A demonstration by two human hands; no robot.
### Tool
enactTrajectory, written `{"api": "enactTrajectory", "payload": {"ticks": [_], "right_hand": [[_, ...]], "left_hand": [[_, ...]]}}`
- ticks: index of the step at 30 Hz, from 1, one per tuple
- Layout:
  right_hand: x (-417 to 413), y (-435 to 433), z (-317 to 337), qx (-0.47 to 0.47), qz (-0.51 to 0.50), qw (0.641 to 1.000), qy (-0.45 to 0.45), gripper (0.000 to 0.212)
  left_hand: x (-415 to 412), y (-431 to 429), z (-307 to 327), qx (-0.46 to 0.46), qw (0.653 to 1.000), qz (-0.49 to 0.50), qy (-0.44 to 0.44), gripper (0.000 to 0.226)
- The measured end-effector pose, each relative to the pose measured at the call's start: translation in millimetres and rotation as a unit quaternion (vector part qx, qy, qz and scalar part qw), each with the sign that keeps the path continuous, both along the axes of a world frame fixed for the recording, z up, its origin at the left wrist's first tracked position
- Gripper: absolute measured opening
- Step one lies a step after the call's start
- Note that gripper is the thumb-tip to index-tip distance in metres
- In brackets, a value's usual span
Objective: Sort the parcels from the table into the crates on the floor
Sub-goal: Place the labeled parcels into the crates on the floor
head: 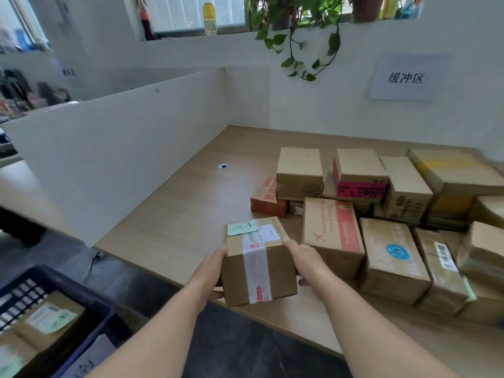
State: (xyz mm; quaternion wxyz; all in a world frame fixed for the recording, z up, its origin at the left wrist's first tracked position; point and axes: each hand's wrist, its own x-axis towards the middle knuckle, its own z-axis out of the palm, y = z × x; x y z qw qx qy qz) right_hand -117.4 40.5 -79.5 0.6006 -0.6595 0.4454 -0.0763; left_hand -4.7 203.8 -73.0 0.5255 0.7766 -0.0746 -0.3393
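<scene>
The left hand (211, 271) and right hand (302, 260) clasped a taped brown cardboard box (256, 271). It was at the edge of the wooden desk (177, 214).

Wall: you face a white wall (327, 105), with a paper sign (406, 77) to your right.
Window: daylight comes through the window (196, 12); a trailing plant (300, 36) and a yellow bottle (209, 19) stand on its sill.
Partition: a white panel (122, 148) closes your left.
Table: the table (191, 203) is pale wood, with a cable hole (223, 166).
Floor: the floor (231, 345) is dark.
</scene>
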Motion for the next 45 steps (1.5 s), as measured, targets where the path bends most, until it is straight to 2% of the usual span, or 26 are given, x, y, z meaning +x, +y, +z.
{"api": "enactTrajectory", "payload": {"ticks": [2, 3, 8, 14, 18, 22, 28, 37, 45], "right_hand": [[-4, -5, -8, 0.011, 0.006, 1.000, 0.007, 0.026], [-5, -7, -13, 0.014, 0.013, 1.000, 0.007, 0.024], [-13, -8, -29, -0.012, 0.073, 0.997, -0.037, 0.072], [-3, -14, -32, -0.052, 0.132, 0.990, -0.024, 0.073], [23, -5, -28, -0.113, 0.169, 0.978, -0.038, 0.079], [62, 17, -27, -0.144, 0.204, 0.966, -0.071, 0.083], [110, 57, -25, -0.126, 0.260, 0.953, -0.091, 0.075], [185, 145, -17, -0.127, 0.343, 0.927, -0.084, 0.063], [263, 254, -34, -0.128, 0.419, 0.897, -0.061, 0.067]], "left_hand": [[0, -2, -8, 0.012, 1.000, -0.003, 0.004, 0.025], [2, -3, -13, 0.020, 1.000, -0.007, 0.004, 0.022], [8, -9, -34, 0.047, 0.997, -0.059, -0.007, 0.040], [21, -7, -37, 0.013, 0.995, -0.096, -0.033, 0.065], [33, 15, -32, -0.010, 0.990, -0.096, -0.103, 0.088], [49, 50, -24, -0.009, 0.985, -0.063, -0.162, 0.099], [76, 113, -25, 0.018, 0.976, -0.014, -0.218, 0.099], [121, 220, -33, 0.014, 0.976, 0.051, -0.212, 0.099], [160, 333, -55, 0.020, 0.976, 0.134, -0.171, 0.101]]}}
